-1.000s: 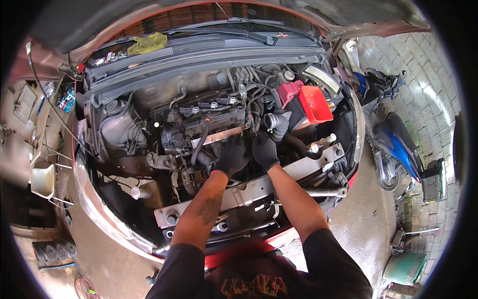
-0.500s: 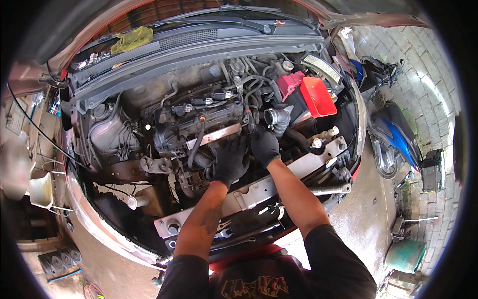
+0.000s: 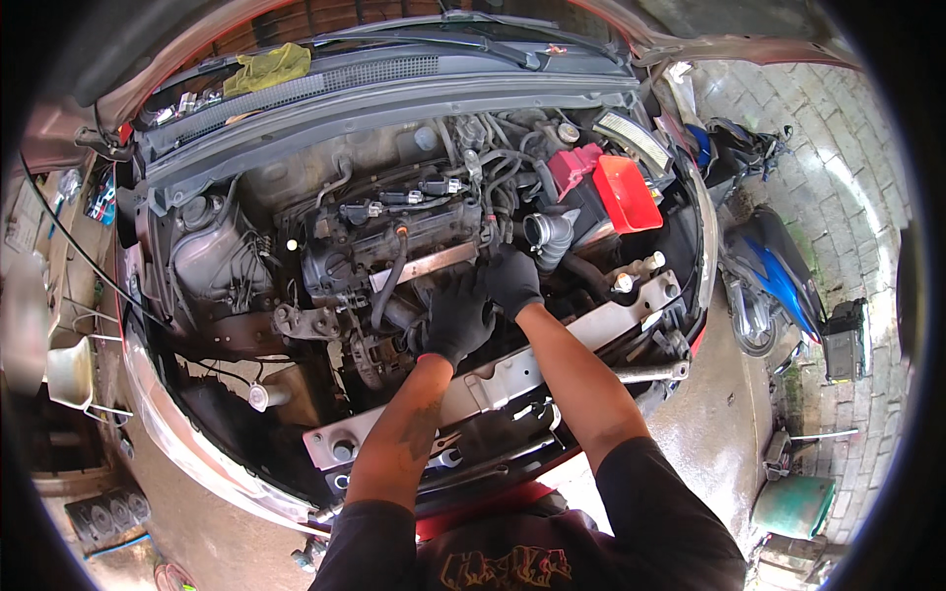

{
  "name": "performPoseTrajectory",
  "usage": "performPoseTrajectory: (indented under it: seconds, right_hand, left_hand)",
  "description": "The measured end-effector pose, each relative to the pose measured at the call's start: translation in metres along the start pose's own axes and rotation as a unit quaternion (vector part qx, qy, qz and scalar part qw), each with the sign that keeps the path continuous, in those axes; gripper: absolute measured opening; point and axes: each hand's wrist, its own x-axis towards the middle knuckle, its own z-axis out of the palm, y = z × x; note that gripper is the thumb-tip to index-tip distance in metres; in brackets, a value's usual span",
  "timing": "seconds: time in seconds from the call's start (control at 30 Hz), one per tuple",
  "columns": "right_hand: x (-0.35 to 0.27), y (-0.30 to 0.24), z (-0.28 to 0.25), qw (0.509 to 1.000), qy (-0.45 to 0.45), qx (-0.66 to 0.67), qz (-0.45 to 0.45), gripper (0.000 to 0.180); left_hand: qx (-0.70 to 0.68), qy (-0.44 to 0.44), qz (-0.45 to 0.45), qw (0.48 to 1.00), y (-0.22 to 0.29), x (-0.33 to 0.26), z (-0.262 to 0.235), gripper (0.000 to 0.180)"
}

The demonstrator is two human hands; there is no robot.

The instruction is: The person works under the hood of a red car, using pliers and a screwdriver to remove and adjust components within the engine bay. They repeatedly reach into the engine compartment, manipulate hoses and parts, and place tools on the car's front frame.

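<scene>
Both my hands wear black gloves and reach down at the front of the car engine (image 3: 399,241). Below the shiny metal strip (image 3: 424,267) along the engine's front lies my left hand (image 3: 458,320), its back up and its fingertips lost among dark parts. Close against it, on the right, my right hand (image 3: 512,283) points down beside the engine's end. Its fingers are hidden, as is whatever either hand touches. Just above and right of my right hand stands an open-ended intake pipe (image 3: 550,233) with a silvery mouth.
A red tray (image 3: 629,194) rests on the battery area. The silver crossmember (image 3: 503,384) runs under my forearms, with wrenches (image 3: 448,458) lying in front of it. Ignition coils (image 3: 439,187) lie on the engine. A yellow cloth (image 3: 266,69) lies below the windshield. A blue-black motorcycle (image 3: 774,276) stands at right.
My right hand has shifted slightly left, closer to my left hand. The left hand stays almost in place, and the whole view has moved a little.
</scene>
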Motion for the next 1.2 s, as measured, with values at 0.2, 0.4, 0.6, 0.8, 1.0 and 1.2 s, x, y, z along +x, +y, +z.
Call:
performPoseTrajectory:
  seconds: [0.2,0.4,0.6,0.8,1.0,1.2]
  right_hand:
    - [-0.002,-0.008,-0.014,0.989,-0.042,-0.14,-0.012,0.023]
    - [0.003,-0.011,-0.026,0.982,-0.086,-0.165,-0.044,0.026]
    - [0.002,-0.019,-0.011,0.992,-0.079,-0.096,0.014,0.032]
    - [0.014,-0.02,0.002,0.997,-0.04,-0.042,0.049,0.026]
    - [0.022,-0.001,0.009,0.983,-0.063,-0.17,-0.027,0.025]
    - [0.009,-0.03,-0.005,0.977,-0.092,-0.191,-0.02,0.025]
  left_hand:
    - [-0.01,0.037,0.018,0.999,-0.001,-0.001,0.003,0.078]
    - [-0.037,0.034,0.019,0.999,-0.001,-0.002,0.001,0.073]
    - [-0.068,0.068,0.025,0.995,0.002,-0.001,-0.005,0.051]
    - [-0.016,0.07,0.017,0.997,-0.007,-0.003,-0.004,0.056]
    - [-0.071,0.105,0.001,0.992,0.001,-0.002,-0.013,0.062]
    - [-0.09,0.083,-0.009,0.992,-0.003,-0.006,-0.001,0.059]
